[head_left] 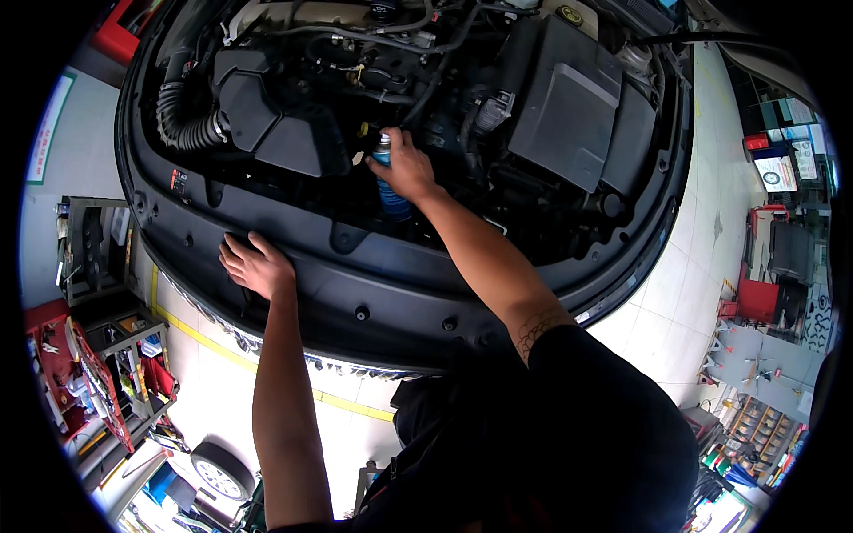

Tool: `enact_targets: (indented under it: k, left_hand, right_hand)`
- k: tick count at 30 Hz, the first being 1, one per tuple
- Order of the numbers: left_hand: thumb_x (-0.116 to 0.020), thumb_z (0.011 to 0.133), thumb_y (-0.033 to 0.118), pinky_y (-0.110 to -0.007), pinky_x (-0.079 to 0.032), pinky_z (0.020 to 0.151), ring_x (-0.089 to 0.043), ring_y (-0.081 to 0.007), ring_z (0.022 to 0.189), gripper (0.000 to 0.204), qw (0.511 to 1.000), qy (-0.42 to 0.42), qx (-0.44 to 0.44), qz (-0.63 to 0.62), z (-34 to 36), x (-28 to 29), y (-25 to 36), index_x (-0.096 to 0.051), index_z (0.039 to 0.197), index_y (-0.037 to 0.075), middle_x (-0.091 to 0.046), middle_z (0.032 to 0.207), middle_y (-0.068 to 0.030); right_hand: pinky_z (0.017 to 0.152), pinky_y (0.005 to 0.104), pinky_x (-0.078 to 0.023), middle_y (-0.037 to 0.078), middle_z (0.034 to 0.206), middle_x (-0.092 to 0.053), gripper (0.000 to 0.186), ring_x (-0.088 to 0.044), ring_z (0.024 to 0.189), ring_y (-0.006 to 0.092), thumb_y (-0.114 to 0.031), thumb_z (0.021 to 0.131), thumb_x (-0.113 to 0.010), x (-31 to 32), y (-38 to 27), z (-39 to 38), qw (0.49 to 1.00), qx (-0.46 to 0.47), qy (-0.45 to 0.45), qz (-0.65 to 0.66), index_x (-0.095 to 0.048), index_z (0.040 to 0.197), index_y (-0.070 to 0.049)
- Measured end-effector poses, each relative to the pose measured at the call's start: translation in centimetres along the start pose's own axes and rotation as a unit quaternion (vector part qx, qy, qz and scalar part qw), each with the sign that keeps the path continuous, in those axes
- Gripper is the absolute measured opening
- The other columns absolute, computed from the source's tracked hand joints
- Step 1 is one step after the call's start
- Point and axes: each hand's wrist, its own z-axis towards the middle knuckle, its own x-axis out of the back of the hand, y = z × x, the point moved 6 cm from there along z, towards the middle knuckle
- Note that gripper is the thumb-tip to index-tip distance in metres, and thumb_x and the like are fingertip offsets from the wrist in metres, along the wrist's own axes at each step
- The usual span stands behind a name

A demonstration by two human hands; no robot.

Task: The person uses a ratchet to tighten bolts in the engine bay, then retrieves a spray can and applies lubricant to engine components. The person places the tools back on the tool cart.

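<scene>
My right hand [407, 167] is wrapped round the upper part of a blue spray can [394, 202], a finger at its pale top. The can stands roughly upright inside the engine bay, and its lower end reaches into shadow. Just beyond its top is a small yellow part [362, 130] of the engine. My left hand [258, 266] lies on the black plastic panel [400, 289] along the car's front edge, fingers stretched out and holding nothing.
A black air filter housing [280, 133] with a ribbed hose [182, 124] sits left of the can. To the right is a large black cover [569, 115]. A tool cart [115, 355] and a wheel [222, 471] stand at the lower left; shelving with bins [755, 426] is at the right.
</scene>
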Motion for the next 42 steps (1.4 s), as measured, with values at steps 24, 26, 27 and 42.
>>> enact_targets:
  k: [24,26,27,42]
  left_hand:
    - [-0.04,0.106,0.048,-0.055,-0.019,0.123,-0.027,-0.0416,0.151,0.067,0.999,0.014,0.022,-0.025,-0.3,0.6,1.1,-0.039,0.154,0.002,-0.037,0.158,-0.0241]
    - [-0.041,0.105,0.048,-0.056,-0.019,0.123,-0.028,-0.0422,0.15,0.067,0.999,0.018,0.019,-0.032,-0.1,0.8,1.3,-0.04,0.153,0.002,-0.038,0.157,-0.0252]
    - [-0.041,0.105,0.048,-0.056,-0.019,0.123,-0.028,-0.0425,0.15,0.066,0.999,0.021,0.014,-0.035,-0.1,0.8,1.3,-0.04,0.153,0.001,-0.039,0.157,-0.0258]
    - [-0.039,0.104,0.054,-0.054,-0.018,0.123,-0.028,-0.0387,0.151,0.069,0.998,0.044,0.014,-0.036,-0.1,-0.3,0.3,-0.043,0.152,0.004,-0.039,0.158,-0.0225]
  right_hand:
    - [0.087,0.0492,-0.057,0.016,0.121,-0.06,0.062,-0.069,0.101,0.0423,-0.033,0.087,-0.08,6.4,-0.7,-5.1,0.976,0.21,-0.057,-0.018,-0.048,0.136,-0.012]
    - [0.085,0.0494,-0.057,0.016,0.12,-0.059,0.061,-0.069,0.098,0.0431,-0.032,0.088,-0.079,5.3,0.3,-5.7,0.969,0.224,-0.079,-0.07,-0.048,0.136,-0.012]
    - [0.084,0.0494,-0.057,0.017,0.12,-0.059,0.06,-0.068,0.096,0.0436,-0.033,0.088,-0.079,4.6,0.6,-5.6,0.969,0.219,-0.079,-0.085,-0.048,0.136,-0.012]
    - [0.08,0.0478,-0.059,0.02,0.122,-0.057,0.062,-0.07,0.095,0.0426,-0.041,0.09,-0.076,0.1,2.0,-3.9,0.971,0.188,-0.024,-0.147,-0.049,0.135,-0.01]
